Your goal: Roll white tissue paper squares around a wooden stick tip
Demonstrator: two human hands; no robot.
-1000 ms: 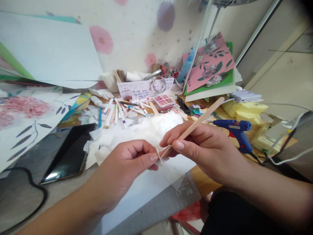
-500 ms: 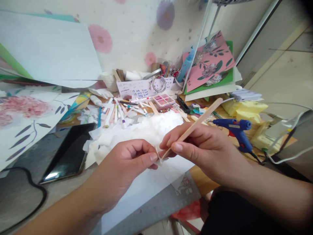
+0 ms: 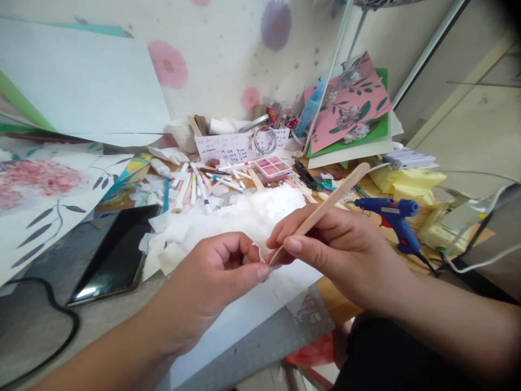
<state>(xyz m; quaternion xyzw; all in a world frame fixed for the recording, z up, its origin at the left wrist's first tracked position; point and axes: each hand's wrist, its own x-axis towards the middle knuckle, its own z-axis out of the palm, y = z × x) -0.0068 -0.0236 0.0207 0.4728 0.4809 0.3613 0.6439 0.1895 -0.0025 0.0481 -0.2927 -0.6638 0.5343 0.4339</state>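
Observation:
A flat wooden craft stick point(image 3: 330, 204) slants up and to the right, gripped between the thumb and fingers of my right hand point(image 3: 334, 250). Its lower tip meets a small piece of thin white tissue paper point(image 3: 261, 251). My left hand point(image 3: 228, 271) pinches that piece between thumb and forefinger, right beside the stick's tip. Part of the piece is hidden by my fingers. Beneath and behind both hands lies a pile of white tissue pieces point(image 3: 228, 222) on a white sheet of paper point(image 3: 228, 326).
A black tablet or phone point(image 3: 116, 255) lies left of the pile. Loose markers point(image 3: 199, 187) and a pink palette point(image 3: 272, 166) are behind it. At right rests a blue glue gun point(image 3: 393, 214) with its cord. A grey cutting mat point(image 3: 285, 336) lies under the sheet.
My left thumb has slid slightly right toward the stick's tip, and the left forefinger has drawn back and lifted a little. The tissue bends upward around the tip. My right hand is nearly still.

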